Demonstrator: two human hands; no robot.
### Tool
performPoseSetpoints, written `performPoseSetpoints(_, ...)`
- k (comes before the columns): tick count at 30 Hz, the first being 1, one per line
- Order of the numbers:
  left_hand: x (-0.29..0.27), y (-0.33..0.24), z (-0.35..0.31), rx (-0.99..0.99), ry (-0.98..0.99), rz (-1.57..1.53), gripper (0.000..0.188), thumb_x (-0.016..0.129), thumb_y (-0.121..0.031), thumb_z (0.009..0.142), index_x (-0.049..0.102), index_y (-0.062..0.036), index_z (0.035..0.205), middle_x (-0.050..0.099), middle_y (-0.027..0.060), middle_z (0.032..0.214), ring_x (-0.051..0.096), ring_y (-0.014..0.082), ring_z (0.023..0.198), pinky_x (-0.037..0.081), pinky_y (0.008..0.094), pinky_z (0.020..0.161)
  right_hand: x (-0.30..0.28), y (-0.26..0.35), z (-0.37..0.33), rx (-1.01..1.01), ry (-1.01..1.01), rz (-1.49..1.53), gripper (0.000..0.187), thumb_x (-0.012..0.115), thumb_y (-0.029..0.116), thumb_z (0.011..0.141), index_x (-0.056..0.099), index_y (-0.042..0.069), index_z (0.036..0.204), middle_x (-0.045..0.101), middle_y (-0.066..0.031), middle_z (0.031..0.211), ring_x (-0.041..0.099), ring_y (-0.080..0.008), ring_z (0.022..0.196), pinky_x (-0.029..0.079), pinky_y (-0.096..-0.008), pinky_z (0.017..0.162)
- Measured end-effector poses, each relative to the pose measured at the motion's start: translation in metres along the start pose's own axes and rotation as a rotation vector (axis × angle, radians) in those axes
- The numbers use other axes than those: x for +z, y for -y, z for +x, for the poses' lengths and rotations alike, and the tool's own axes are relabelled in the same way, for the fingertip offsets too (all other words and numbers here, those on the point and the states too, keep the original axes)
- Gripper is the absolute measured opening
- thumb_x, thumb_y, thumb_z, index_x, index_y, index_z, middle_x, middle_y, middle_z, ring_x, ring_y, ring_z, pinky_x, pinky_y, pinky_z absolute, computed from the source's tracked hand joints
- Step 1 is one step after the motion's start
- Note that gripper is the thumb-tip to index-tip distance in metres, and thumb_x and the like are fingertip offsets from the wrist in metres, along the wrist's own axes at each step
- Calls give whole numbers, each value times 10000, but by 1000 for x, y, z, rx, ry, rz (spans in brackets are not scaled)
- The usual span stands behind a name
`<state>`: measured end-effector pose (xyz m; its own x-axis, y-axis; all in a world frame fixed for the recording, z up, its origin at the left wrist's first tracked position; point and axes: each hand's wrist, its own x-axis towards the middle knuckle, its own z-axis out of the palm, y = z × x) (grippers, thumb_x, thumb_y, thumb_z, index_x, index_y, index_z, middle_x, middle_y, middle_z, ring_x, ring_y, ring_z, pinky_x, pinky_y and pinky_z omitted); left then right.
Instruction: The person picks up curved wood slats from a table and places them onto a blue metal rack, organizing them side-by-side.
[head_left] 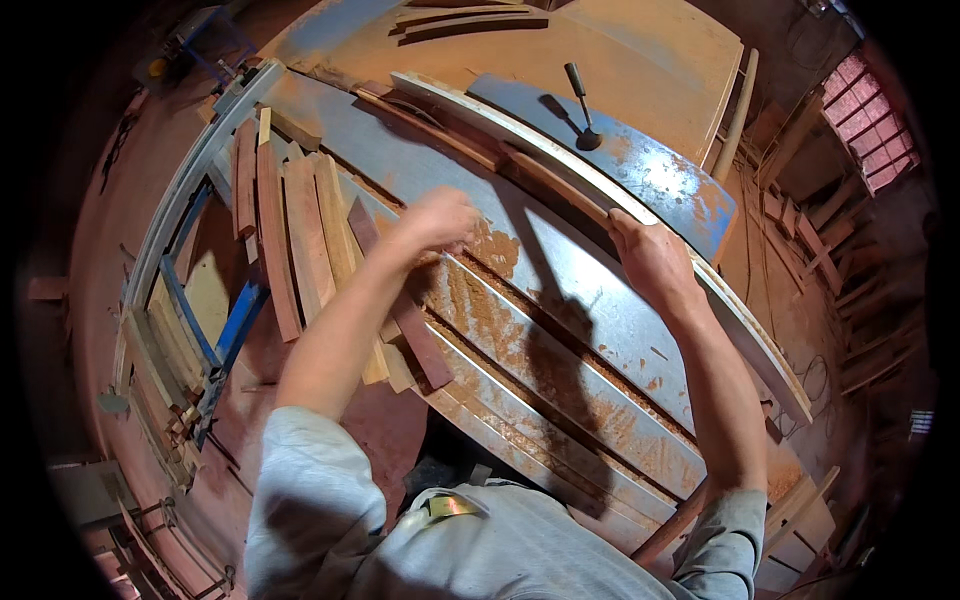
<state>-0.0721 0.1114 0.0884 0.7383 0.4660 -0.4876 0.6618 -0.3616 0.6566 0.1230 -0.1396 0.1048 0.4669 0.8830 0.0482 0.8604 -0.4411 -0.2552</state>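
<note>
My right hand [652,258] is closed at the near end of a reddish-brown wooden strip [558,183], which lies along the inner side of a long pale fence [740,300]. Over the metal saw-table top [630,330], my left hand [446,222] is curled with its fingers pointing down beside a patch of sawdust [495,250]. Whatever those fingers hold, if anything, is hidden. A dark red wooden piece [420,340] passes under my left forearm. Farther along the fence lies another brown strip [430,128].
Several cut wooden strips [300,225] lie side by side at the table's left end. Beyond the fence, a lamp-like black tool [588,138] stands on a blue-grey plate [660,165]. Sawdust-filled grooves run along the table. Curved wood pieces [475,28] rest on the far surface.
</note>
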Motion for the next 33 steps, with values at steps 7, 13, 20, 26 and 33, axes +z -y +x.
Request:
performPoseSetpoints(7,-165,101,-39,16,-675,356,315,539,-260,908,706,-4,984,719,171,895,697,299,828,538,397,765,-2,23,22,21,30,-30,235,509,306,1020,608,93,1010,664,-222,755,668,-425,730,513,-522,639)
performPoseSetpoints(13,-247,173,38,126,-823,676,303,588,-240,909,696,-117,1164,682,129,1198,622,349,1110,495,452,955,0,40,40,15,34,-62,199,541,283,1007,608,99,1040,639,-224,725,662,-422,710,503,-515,636)
performPoseSetpoints(20,-289,189,125,294,-673,845,338,692,-110,849,665,-114,1187,661,112,1163,583,337,1139,491,454,959,1,61,50,51,-13,-87,200,589,266,997,660,139,1134,686,-208,785,681,-405,740,521,-485,629)
performPoseSetpoints(26,-307,214,181,372,-576,840,271,676,-94,870,656,-112,1139,651,83,1173,582,320,1157,510,452,955,-3,77,63,88,27,-128,228,606,257,993,665,144,1182,696,-197,805,690,-396,741,527,-471,619)
performPoseSetpoints(33,-319,251,222,516,-565,789,305,687,-84,860,611,-103,1155,641,98,1153,589,334,1135,502,453,937,-2,77,75,99,58,-161,233,621,231,984,680,125,1183,701,-206,844,696,-400,783,543,-465,648)
